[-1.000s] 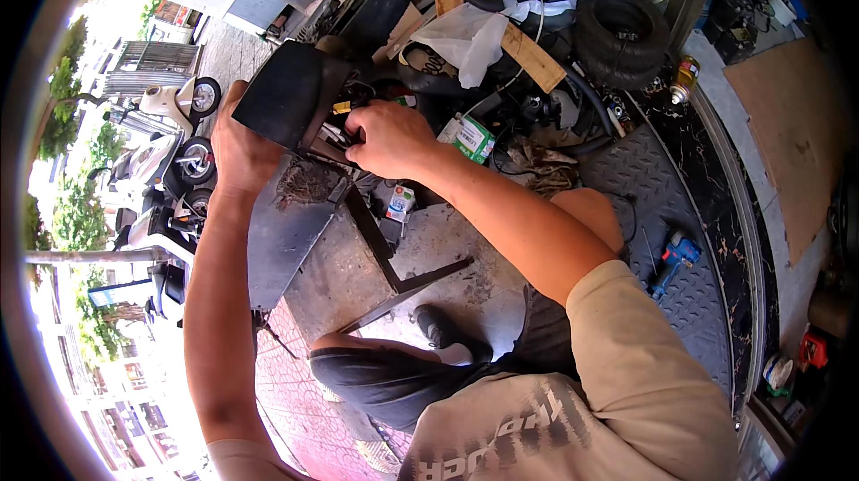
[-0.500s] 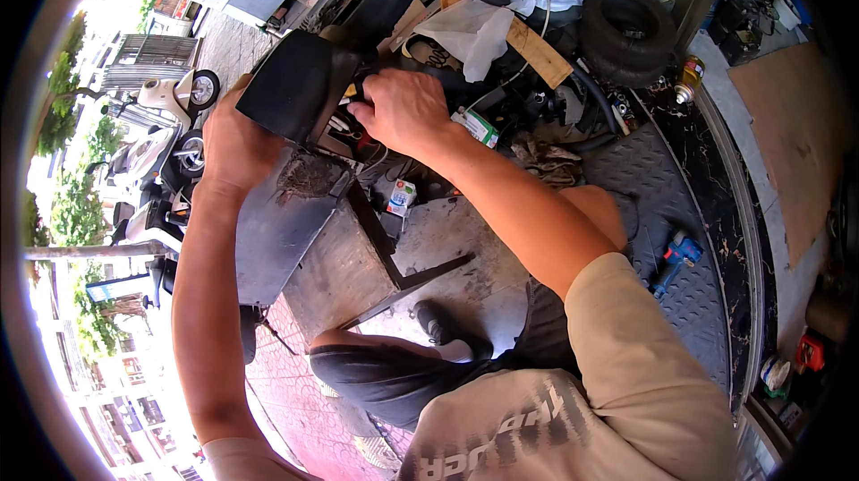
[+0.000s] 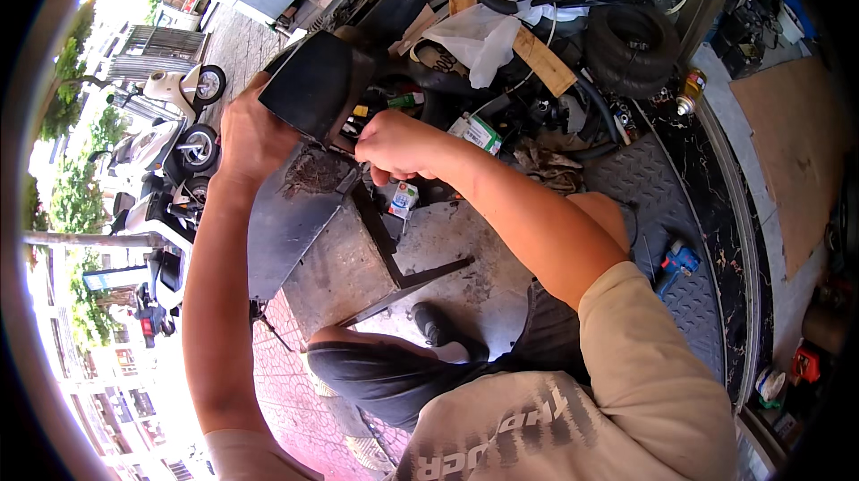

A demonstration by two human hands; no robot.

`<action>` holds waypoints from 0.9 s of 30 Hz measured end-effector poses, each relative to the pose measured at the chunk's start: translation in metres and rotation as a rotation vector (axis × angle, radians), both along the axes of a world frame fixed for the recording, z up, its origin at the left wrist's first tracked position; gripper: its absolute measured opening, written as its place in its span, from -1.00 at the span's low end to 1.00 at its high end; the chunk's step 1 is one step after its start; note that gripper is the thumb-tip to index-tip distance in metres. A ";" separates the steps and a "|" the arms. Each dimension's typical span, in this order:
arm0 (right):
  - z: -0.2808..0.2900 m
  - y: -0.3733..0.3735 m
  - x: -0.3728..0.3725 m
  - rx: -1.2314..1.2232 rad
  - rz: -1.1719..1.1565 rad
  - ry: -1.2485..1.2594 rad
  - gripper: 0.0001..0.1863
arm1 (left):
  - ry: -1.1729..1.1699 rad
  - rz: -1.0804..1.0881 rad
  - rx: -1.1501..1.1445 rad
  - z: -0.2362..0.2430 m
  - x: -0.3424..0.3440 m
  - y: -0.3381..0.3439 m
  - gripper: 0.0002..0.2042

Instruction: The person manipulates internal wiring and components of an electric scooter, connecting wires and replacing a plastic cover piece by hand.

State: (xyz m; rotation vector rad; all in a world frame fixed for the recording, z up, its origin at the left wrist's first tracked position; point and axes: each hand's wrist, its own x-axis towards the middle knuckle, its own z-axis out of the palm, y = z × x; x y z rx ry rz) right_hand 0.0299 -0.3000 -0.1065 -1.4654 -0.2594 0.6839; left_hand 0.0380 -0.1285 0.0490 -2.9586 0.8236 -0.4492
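Note:
A black box-like plastic housing (image 3: 313, 83) tilts up at the upper left, above the end of a dark grey panel (image 3: 291, 230). My left hand (image 3: 255, 132) grips its left side, with the fingertips hidden behind it. Just right of the housing's lower edge, my right hand (image 3: 398, 145) is closed with curled fingers. Whatever those fingers hold, if anything, is too small or hidden to make out. Below that hand, a small white carton (image 3: 403, 199) lies beside a metal work stand (image 3: 344, 271).
Beyond my right hand lies a heap with a green-and-white box (image 3: 479, 134), a plastic bag (image 3: 483, 42), a wooden strip (image 3: 544, 60) and tyres (image 3: 631, 50). A blue power tool (image 3: 678, 264) rests on the patterned mat (image 3: 640, 177). A spray can (image 3: 691, 90) stands farther right. Scooters (image 3: 183, 145) are parked at left.
My right hand has come down and away from behind the housing's right side to below its edge, fingers still curled. My left hand keeps its hold; the view has shifted slightly.

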 end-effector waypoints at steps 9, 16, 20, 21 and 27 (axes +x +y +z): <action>0.003 0.007 -0.019 0.766 -0.264 0.724 -0.79 | -0.064 -0.089 -0.007 -0.009 0.002 0.003 -0.61; 0.003 0.013 -0.020 0.918 -0.436 0.817 -0.78 | -0.026 -0.124 -0.039 -0.004 0.004 0.005 -0.62; -0.007 0.007 -0.016 0.879 -0.401 0.837 -0.79 | -0.103 -0.155 -0.006 -0.008 0.003 -0.001 -0.66; -0.008 0.007 -0.016 0.843 -0.404 0.803 -0.79 | -0.149 -0.180 0.006 -0.008 0.002 -0.005 -0.67; -0.015 0.000 -0.016 0.536 -0.378 0.587 -0.78 | -0.115 -0.144 -0.005 -0.013 0.000 -0.015 -0.73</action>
